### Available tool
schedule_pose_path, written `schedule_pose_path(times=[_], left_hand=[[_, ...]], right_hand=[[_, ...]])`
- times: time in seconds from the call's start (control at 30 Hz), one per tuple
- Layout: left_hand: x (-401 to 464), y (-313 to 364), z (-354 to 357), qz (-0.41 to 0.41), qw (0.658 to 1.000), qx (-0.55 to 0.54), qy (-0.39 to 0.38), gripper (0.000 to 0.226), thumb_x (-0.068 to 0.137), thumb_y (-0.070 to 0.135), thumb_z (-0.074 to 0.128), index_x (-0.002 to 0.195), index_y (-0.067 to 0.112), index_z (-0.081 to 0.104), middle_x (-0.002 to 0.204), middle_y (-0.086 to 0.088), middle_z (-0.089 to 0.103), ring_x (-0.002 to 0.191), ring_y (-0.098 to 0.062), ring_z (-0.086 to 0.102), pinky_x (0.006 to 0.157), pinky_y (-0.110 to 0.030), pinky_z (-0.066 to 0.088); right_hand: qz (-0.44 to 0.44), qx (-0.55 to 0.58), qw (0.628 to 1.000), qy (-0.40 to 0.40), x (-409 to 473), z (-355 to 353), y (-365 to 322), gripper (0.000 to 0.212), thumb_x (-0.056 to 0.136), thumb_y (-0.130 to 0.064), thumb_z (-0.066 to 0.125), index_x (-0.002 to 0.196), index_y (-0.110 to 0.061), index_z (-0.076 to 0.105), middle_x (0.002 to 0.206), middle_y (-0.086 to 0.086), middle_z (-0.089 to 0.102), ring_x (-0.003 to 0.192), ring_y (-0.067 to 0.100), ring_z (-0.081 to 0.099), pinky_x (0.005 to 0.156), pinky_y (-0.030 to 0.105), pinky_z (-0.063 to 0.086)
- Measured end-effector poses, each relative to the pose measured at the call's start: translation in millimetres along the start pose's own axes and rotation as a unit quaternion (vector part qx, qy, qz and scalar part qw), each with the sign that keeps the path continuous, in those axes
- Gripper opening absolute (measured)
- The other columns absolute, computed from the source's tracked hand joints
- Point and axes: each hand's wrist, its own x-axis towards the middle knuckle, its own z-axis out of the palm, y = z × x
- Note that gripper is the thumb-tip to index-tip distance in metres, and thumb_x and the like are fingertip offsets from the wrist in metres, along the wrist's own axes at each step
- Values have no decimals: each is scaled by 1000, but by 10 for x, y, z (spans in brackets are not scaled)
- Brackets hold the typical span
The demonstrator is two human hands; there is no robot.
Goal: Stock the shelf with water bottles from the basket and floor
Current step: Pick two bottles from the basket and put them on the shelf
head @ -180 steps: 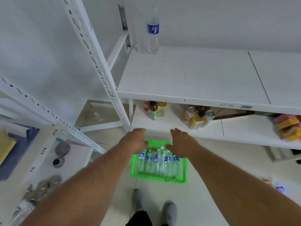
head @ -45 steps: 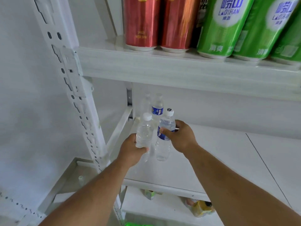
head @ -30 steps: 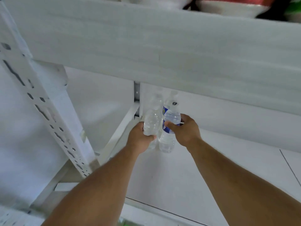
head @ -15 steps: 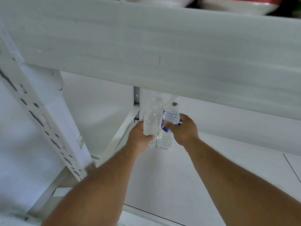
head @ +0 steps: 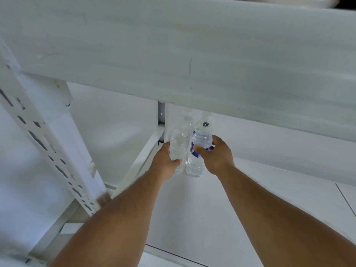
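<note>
Both forearms extend forward and upward from the lower edge of the view, bare to past the elbow, converging toward the centre. The left hand (head: 165, 162) is closed, fingers (head: 178, 161) wrapped around a clear bottle (head: 179, 144), thumb side uppermost, wrist roughly in line with the forearm. The right hand (head: 216, 155) is likewise closed on a blue-labelled bottle (head: 200, 147), thumb (head: 198, 150) across the front, knuckles facing right, wrist slightly bent. The two hands sit just beside each other at about the same height.

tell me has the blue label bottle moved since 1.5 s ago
Yes. The blue label bottle in the right hand went deeper toward the rear corner post.
</note>
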Motion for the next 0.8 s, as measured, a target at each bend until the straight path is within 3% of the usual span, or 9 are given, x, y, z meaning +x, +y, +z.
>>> schedule_pose_path(times=[0.13,0.3,0.43,0.6,0.8], left_hand=[[20,3,8,-2,1000,17,-5,65,82,19,74,140,24,44,131,5,58,121,-16,53,92,-27,42],[20,18,18,-1,999,34,-5,66,84,19,73,142,23,41,135,5,55,123,-16,51,90,-24,38],[26,37,14,-2,999,50,-7,65,85,19,72,141,22,41,132,4,56,119,-14,52,87,-22,36],[34,42,15,-11,999,33,-21,65,86,18,72,142,22,40,135,6,55,125,-14,51,89,-22,36],[23,-29,37,-28,999,26,-28,68,85,21,72,144,21,38,143,4,49,133,-16,46,98,-24,37]], right_hand=[[-5,-5,1000,-2,28,-12,5,27,85,-30,75,80,-40,51,82,-19,58,79,8,57,73,28,50],[-1,-3,1000,-2,52,-15,35,23,85,-32,75,95,-37,54,85,-20,58,82,8,58,72,26,48],[-6,-7,1000,-2,48,-15,26,22,85,-30,74,93,-36,55,84,-18,59,80,7,58,72,27,49],[-15,-14,1000,0,22,-26,29,25,85,-28,73,79,-42,53,81,-16,62,75,4,59,68,26,49],[-5,-16,1000,-12,0,2,29,25,83,-30,75,93,-36,53,92,-9,64,88,15,62,77,33,52]])
